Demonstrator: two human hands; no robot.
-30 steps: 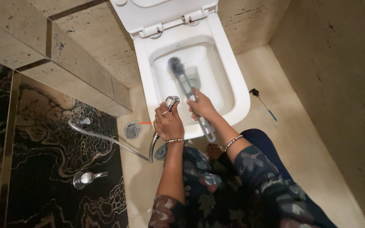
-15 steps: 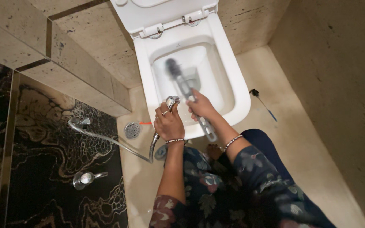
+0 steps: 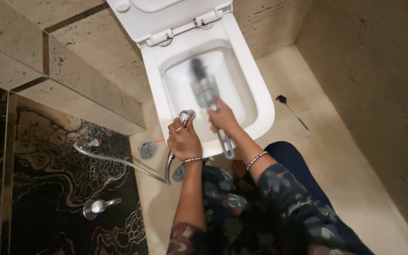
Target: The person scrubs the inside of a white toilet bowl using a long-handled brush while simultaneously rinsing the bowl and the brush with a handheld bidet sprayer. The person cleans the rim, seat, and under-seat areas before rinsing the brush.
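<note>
Clearly, seen from the head camera, the person's right hand (image 3: 222,117) was clenched around the grey handle of a toilet brush (image 3: 206,92) at the middle of the frame, its dark bristle head blurred down inside the white toilet bowl (image 3: 260,101). Just left of it, the left hand (image 3: 183,140) was wrapped tight round a chrome hand sprayer (image 3: 186,115), nozzle aimed over the front rim, its metal hose (image 3: 119,161) trailing to the dark marbled wall at lower left. A round floor drain (image 3: 147,148) sat beside the bowl. Standing there, I judged that spray striking the rim could splash onto the floor and sleeves, and a wet handle might slip.
</note>
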